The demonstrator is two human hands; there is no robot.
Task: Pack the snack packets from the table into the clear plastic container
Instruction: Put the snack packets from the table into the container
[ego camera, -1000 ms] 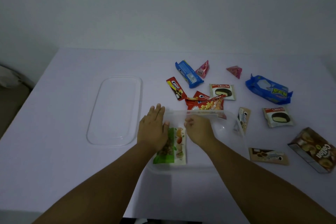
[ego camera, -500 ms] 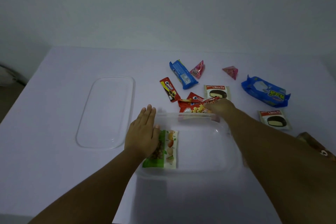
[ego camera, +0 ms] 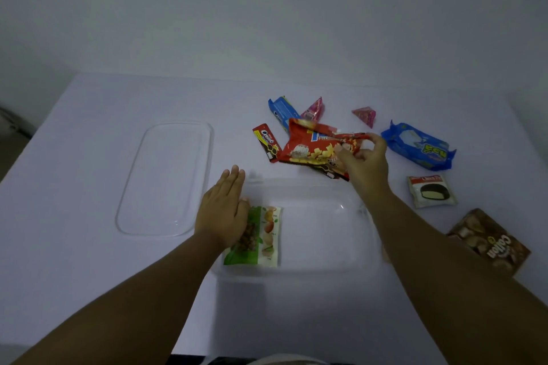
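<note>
Glossy foil-like red packet [ego camera: 314,147], clear smooth plastic container [ego camera: 308,268] and lid [ego camera: 166,179], matt white table [ego camera: 89,157].

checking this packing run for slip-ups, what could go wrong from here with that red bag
1. The right hand pinches the large red snack bag by one edge only, so it may slip or swing.
2. Another packet seems caught under it, and could drop outside the clear plastic container.
3. The bag looks broad; it may land on the green and white nut packet that the left hand rests on.
</note>
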